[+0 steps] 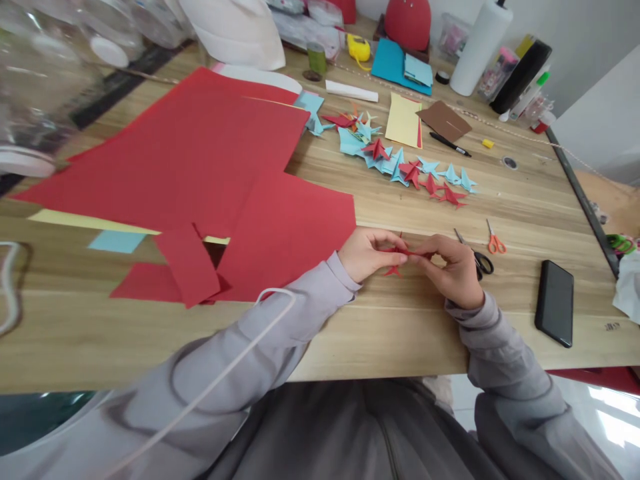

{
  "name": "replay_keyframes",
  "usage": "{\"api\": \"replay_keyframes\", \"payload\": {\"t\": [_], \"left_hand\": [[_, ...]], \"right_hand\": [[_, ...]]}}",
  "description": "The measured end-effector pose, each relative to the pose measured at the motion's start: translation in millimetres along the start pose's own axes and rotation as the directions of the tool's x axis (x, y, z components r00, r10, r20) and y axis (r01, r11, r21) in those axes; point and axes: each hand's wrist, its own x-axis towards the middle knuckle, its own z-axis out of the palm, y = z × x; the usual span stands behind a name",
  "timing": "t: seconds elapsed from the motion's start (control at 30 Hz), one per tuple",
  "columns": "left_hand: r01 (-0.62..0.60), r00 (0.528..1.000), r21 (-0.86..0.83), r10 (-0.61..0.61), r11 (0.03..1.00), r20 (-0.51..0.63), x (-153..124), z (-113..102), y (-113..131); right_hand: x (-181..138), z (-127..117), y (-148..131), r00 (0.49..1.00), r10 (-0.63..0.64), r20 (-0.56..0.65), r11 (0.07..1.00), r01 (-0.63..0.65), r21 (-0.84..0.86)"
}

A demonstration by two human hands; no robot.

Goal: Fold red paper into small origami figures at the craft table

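Both my hands pinch a small folded red paper figure [400, 257] just above the wooden table [400, 333]. My left hand [367, 253] grips its left end, fingers closed. My right hand [453, 267] holds its right end, fingers pressed together. A row of finished red and light-blue folded paper figures [400, 160] lies further back on the table. Large red paper sheets [200, 153] cover the table to my left.
Orange-handled scissors [495, 241] and black-handled scissors [481, 261] lie right of my hands. A black phone [555, 303] rests near the front right edge. A yellow sheet [404, 120], brown card [444, 120], black pen [450, 144], paper roll [480, 47] and clear jars [40, 73] stand at the back.
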Motion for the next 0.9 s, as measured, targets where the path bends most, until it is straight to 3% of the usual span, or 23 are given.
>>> {"api": "replay_keyframes", "payload": {"t": [0.2, 0.3, 0.43, 0.53, 0.7, 0.9], "left_hand": [[0.143, 0.972, -0.078, -0.125, 0.987, 0.197, -2.4, 0.4, 3.0], [0.185, 0.967, -0.090, -0.165, 0.979, 0.193, -3.1, 1.3, 5.8], [0.199, 0.974, -0.120, -0.183, 0.973, 0.130, -2.8, 2.5, 8.1], [0.211, 0.974, -0.136, -0.196, 0.968, 0.111, -2.0, 2.8, 7.3], [0.212, 0.973, -0.117, -0.198, 0.970, 0.119, -1.1, 2.5, 5.0], [0.214, 0.976, -0.147, -0.205, 0.966, 0.075, -1.6, 3.4, 7.5]], "right_hand": [[-1.3, -0.2, 0.0, 0.973, 0.197, 0.120, 0.932, -0.224, 0.285], [-1.4, -0.8, 0.4, 0.959, 0.237, 0.157, 0.883, -0.280, 0.377], [-1.4, -0.5, 2.8, 0.944, 0.309, 0.118, 0.812, -0.326, 0.484], [-0.6, 0.7, 2.4, 0.937, 0.341, 0.075, 0.814, -0.334, 0.475], [0.6, 3.4, -1.7, 0.933, 0.344, 0.110, 0.876, -0.361, 0.321], [0.7, -1.4, 1.3, 0.929, 0.368, 0.045, 0.835, -0.351, 0.423]]}}
